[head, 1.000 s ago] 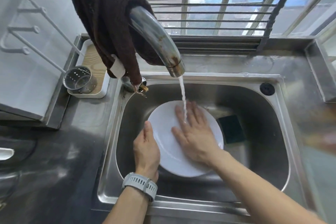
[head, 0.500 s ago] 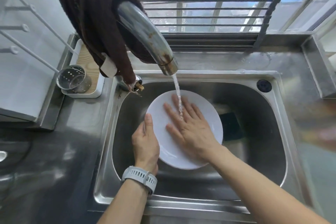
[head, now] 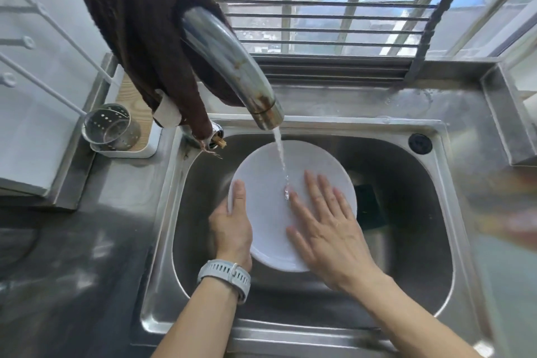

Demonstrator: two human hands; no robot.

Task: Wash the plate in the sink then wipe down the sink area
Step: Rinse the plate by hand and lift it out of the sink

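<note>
plate under running water in the sink

a white plate (head: 267, 229) is held tilted inside the steel sink (head: 406, 212), under the stream of water (head: 280, 160) that falls from the curved metal tap (head: 232, 67). the water lands near the middle of the plate, just beside the fingertips of the right hand.

the left hand (head: 232, 227) has its grip clenched on the plate's left rim: the thumb lies over the front face and the fingers are hidden behind the plate. a pale grey watch (head: 225, 273) sits on that wrist. the right hand (head: 328, 227) grasps nothing; its grip is released, palm flat and fingers spread against the plate's face on the right half.

a dark green sponge (head: 370, 206) lies in the basin just to the right of the plate, partly hidden by its rim. a dark brown cloth (head: 139, 23) hangs draped over the back of the tap. on the steel desk (head: 87, 256) to the left of the sink, a perforated metal cup (head: 112, 128) stands in a small white tray (head: 145, 145). a barred window (head: 334, 3) runs along the wall behind the sink. a round black plug (head: 420, 143) sits in the sink's far right corner rim.
</note>
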